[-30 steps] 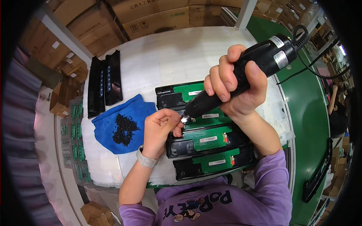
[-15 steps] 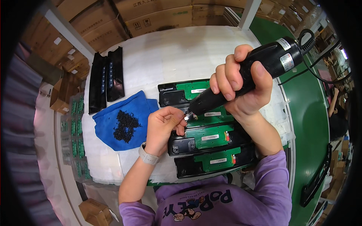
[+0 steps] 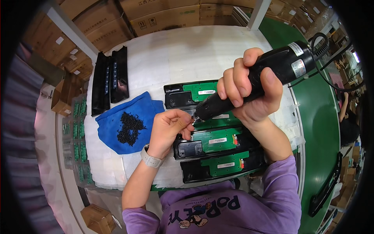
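The bench (image 3: 202, 50), padded white, carries everything. Four black trays with green boards (image 3: 216, 140) lie stacked in a row near its front edge, close under the person so the driver reaches each.

A blue cloth (image 3: 117, 117) toward the left edge keeps a heap of black screws (image 3: 128, 126) from rolling. Two black covers (image 3: 111, 80) wait at the back left corner.

The right hand (image 3: 249, 89) wraps tight round the black driver (image 3: 253, 78), tip tilted down onto the second board. The left hand (image 3: 169, 128), fingers pinched at the tip, seems to steady a screw, too small to see.

Cartons (image 3: 156, 15) stand behind; a green belt (image 3: 319, 128) runs along the right.
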A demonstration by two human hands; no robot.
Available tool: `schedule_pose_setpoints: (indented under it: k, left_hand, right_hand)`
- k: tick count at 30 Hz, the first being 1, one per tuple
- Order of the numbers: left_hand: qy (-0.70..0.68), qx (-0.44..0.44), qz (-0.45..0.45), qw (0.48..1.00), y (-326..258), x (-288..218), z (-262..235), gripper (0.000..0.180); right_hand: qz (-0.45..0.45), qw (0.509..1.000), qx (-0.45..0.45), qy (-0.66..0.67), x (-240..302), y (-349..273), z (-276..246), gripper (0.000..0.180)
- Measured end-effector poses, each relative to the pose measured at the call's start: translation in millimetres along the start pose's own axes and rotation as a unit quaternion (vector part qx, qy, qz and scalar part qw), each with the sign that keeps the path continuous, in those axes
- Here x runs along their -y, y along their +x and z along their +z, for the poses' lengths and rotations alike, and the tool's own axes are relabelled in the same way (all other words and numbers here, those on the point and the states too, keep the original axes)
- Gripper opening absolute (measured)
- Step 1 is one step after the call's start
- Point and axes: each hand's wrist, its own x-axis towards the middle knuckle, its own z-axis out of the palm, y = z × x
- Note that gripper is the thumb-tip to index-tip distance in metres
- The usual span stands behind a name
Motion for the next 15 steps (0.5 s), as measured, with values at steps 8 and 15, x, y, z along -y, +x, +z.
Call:
schedule_pose_setpoints:
  k: [8,15]
  left_hand:
    - [-0.007,0.035,-0.03,0.999,-1.0,-2.0,-1.7,0.019]
    - [0.108,-0.043,0.075,0.99,6.8,5.0,-2.9,0.025]
  right_hand:
    - [0.002,1.0,0.016,0.009,-2.5,-1.4,-1.4,0.026]
    - [0.072,0.997,0.022,-0.009,-1.1,0.4,-3.4,0.034]
